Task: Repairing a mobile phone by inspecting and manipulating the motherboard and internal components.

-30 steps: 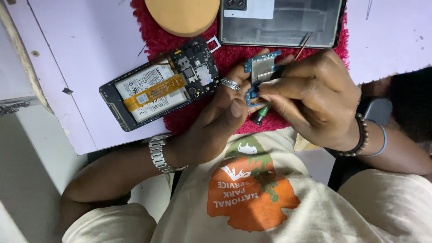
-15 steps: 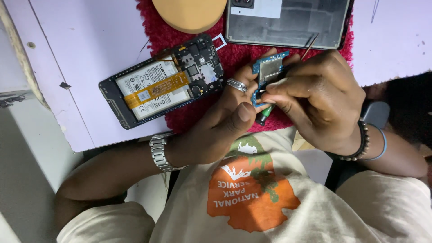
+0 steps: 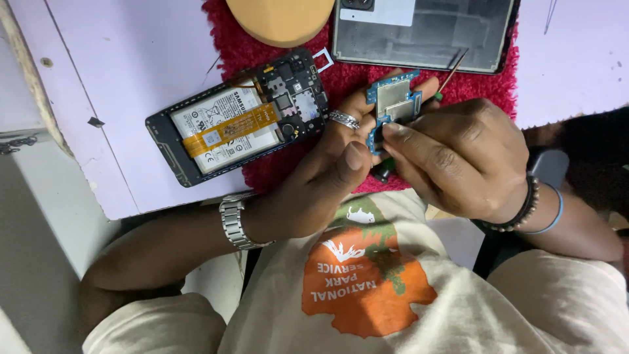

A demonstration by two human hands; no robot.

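Where the pale lilac tabletop [image 3: 118,78] meets the red fluffy mat [image 3: 275,164], an opened black smartphone with its back removed [image 3: 239,121] lies tilted, its white battery crossed by an orange flex ribbon, half on the mat and half on the bare top. Just above it sits a rounded tan pad [image 3: 282,18], cut off by the frame. Further right, the left hand [image 3: 314,183], with a silver ring and a metal watch at the wrist, curls closed around the lower edge of a small blue circuit board with silver shields [image 3: 393,105], held up over the mat. The right hand [image 3: 458,154] pinches the same board from the other side and also grips a thin green-handled tool [image 3: 452,72]. The board looks light, stiff and fragile, best held by its edges. Behind lies a grey phone back panel [image 3: 426,33].
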